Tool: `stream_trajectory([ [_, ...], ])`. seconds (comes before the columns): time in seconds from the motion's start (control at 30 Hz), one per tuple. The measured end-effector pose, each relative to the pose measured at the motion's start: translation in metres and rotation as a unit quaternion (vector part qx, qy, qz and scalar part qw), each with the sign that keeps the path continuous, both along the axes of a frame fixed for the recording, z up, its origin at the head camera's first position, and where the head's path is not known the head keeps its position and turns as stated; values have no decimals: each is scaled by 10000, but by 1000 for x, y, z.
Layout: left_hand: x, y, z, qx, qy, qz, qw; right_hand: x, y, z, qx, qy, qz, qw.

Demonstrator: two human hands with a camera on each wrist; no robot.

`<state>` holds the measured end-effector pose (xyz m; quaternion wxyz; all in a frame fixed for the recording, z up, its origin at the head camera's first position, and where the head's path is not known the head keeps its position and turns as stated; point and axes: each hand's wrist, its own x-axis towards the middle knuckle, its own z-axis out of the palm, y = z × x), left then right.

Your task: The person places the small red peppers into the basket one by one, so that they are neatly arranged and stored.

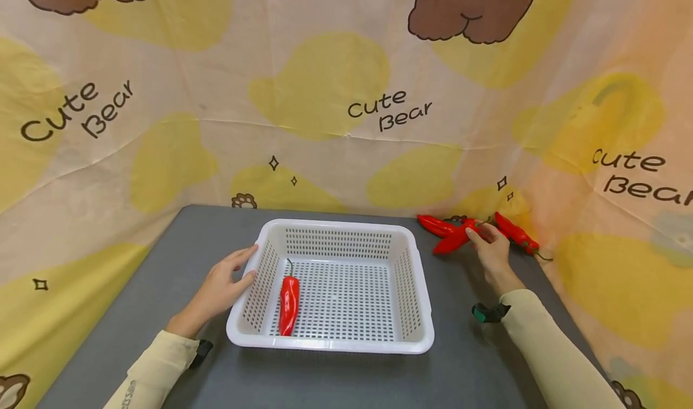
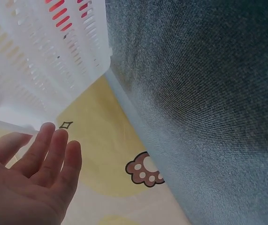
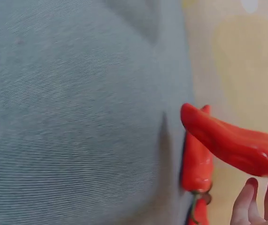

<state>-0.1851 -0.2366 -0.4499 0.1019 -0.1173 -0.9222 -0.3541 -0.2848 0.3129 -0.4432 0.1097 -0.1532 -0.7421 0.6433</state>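
1. A white perforated plastic basket (image 1: 330,289) sits on the dark grey table (image 1: 162,276), between the two hands.
2. Inside the basket lies one red chili pepper (image 1: 289,305), along the left side of the floor with its green stem pointing to the far wall. It is just inside the wall that the left hand touches. The rest of the basket floor holds nothing else that shows.
3. The left hand (image 1: 222,289) rests against the outside of the basket's left wall with fingers straight and relaxed, gripping nothing. In the left wrist view the fingers (image 2: 49,150) lie stretched out beside the slotted wall, and red shows through the slots.
4. The right hand (image 1: 489,254) is at the far right corner of the table, well apart from the basket. Its fingertips pinch a red chili (image 1: 452,243) near the stem end; the pepper's tip points left, away from the grip.
5. Two more red chilies (image 1: 517,233) lie on the table just beyond and to either side of the gripped one, close against the bear-print backdrop (image 1: 346,96).
6. In the right wrist view the held pepper (image 3: 232,145) stands clear above the table, over another pepper lying flat just under it.
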Motion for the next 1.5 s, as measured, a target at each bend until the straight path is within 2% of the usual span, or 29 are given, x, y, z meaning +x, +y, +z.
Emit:
stream_trajectory([
  [0.1,0,0,1,19,-86,7,10000,-1,-2,13,-196,127,-256,9994],
  [0.27,0,0,1,7,-166,27,9999,2,-7,37,180,366,-585,9975],
  [0.37,-1,1,1,10,-158,36,9999,3,-12,48,247,812,-682,9941],
  [0.53,0,2,1,36,-167,60,9998,3,-21,58,264,1626,-479,9852],
  [0.63,0,2,1,44,-218,53,9997,4,-28,63,384,1969,-233,9794],
  [0.77,-1,1,3,50,-178,-15,9998,7,-38,72,626,2210,215,9730],
  [0.93,-2,-1,5,31,53,-91,9999,11,-55,82,432,2081,1260,9690],
  [1.07,-1,-2,4,-29,-11,-79,10000,13,-71,87,442,1964,2045,9580],
  [1.2,0,-3,2,-17,-125,-45,9999,12,-89,92,529,1825,2513,9491],
  [1.37,0,-3,2,-6,-116,-23,9999,9,-109,97,324,1718,2986,9382],
  [1.5,0,-3,3,-3,-125,-60,9999,8,-125,100,368,1600,3313,9291],
])
